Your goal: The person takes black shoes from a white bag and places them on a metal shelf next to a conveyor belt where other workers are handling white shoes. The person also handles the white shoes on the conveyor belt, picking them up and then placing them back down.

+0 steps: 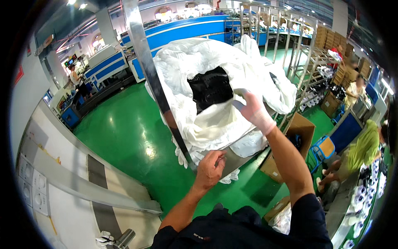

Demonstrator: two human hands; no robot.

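Note:
In front of me stands a big white fabric bag (215, 126) with its mouth spread wide. Inside it lie shiny black pieces (211, 88), whose kind I cannot make out. My right hand (252, 108), in a white glove with grey fingertips, is over the near right side of the opening, thumb and fingers apart. My left hand (210, 168) is bare, its fingers curled together at the near edge of a grey metal surface (238, 157); what they hold, if anything, is hidden. White gloves (181, 158) hang beside the metal post on the left.
An upright metal post (151, 68) stands close on the left, before the bag. At right are a metal rack (304, 66), an open cardboard box (299, 128) and a blue stool (322, 147). A person in yellow-green (361, 145) is beside shoes on a bench.

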